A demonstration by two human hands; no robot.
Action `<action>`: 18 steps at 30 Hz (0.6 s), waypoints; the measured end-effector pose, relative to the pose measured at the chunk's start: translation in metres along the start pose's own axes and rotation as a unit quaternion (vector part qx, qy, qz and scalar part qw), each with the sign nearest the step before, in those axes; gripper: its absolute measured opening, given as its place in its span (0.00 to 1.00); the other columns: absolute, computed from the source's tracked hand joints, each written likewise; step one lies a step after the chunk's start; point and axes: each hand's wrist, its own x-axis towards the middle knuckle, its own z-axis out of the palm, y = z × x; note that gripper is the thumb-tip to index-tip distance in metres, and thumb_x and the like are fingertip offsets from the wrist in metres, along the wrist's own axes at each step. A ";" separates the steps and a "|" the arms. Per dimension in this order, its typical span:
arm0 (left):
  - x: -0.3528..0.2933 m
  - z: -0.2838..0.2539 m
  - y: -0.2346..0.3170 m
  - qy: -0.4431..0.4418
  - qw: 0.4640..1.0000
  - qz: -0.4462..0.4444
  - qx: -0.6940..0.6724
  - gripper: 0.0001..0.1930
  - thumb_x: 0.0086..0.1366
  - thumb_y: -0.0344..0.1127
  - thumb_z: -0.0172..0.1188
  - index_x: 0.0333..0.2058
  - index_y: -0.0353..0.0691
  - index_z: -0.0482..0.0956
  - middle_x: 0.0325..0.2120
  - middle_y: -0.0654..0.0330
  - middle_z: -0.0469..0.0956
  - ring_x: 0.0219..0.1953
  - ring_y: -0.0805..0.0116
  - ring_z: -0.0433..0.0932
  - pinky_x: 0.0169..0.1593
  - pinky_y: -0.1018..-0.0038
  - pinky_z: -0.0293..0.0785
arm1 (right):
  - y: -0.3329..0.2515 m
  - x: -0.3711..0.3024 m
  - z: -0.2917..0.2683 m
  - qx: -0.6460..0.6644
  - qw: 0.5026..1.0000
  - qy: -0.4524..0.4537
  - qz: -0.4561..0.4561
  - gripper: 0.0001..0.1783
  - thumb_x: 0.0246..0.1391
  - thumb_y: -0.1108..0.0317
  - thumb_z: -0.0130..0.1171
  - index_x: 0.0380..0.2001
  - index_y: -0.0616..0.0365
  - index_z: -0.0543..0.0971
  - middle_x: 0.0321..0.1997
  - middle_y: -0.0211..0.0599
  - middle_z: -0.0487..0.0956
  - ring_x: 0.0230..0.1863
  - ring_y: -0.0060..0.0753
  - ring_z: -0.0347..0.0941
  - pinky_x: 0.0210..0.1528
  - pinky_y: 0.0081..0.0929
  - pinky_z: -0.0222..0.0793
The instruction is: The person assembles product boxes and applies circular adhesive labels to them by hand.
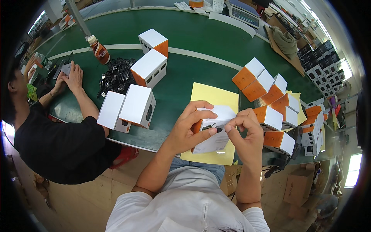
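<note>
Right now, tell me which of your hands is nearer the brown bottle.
Left: your left hand is below and right of the brown bottle in view; your right hand is farther right.

The box (215,144) is partly hidden by the left hand (186,129); anything pinched by the right hand (248,133) cannot be discerned.

Green tabletop (183,71) offers passage through the centre of the frame, and a wider open band crosses the top, beyond a thin pale strip (205,57). At centre left, white-and-orange cardboard boxes (148,65), tangled black cables (116,77) and a brown bottle (100,53) with a cream cap block the way leftward. At centre right, orange-fronted white cartons (256,89) crowd together as a barrier. Low in the centre, the left hand (187,127) and the orange-sided white carton (216,145) it grips obstruct the space over a yellow paper sheet (210,92).
</note>
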 end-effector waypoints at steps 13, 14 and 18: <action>-0.003 0.000 -0.001 -0.012 1.000 -0.007 0.006 0.17 0.58 0.34 0.70 0.46 0.39 0.81 0.52 0.54 0.70 0.39 0.70 0.73 0.42 0.77 0.70 | -0.001 0.000 0.012 -0.104 0.992 0.047 -0.053 0.07 0.45 0.76 0.66 0.28 0.60 0.78 0.31 0.35 0.69 0.32 0.30 0.68 0.33 0.26 0.63; -0.004 0.000 -0.001 -0.012 1.000 -0.007 0.006 0.17 0.58 0.34 0.70 0.46 0.39 0.81 0.52 0.54 0.70 0.39 0.70 0.73 0.42 0.77 0.70 | 0.000 -0.001 0.012 -0.104 0.992 0.047 -0.053 0.07 0.45 0.76 0.66 0.28 0.60 0.78 0.31 0.35 0.69 0.32 0.30 0.68 0.33 0.26 0.63; -0.005 0.001 -0.002 -0.003 1.000 0.004 -0.005 0.17 0.58 0.33 0.70 0.46 0.39 0.81 0.53 0.53 0.70 0.40 0.69 0.74 0.43 0.76 0.71 | 0.002 -0.003 0.013 -0.145 0.986 0.044 -0.064 0.08 0.44 0.75 0.67 0.28 0.60 0.77 0.32 0.38 0.69 0.33 0.35 0.69 0.34 0.29 0.66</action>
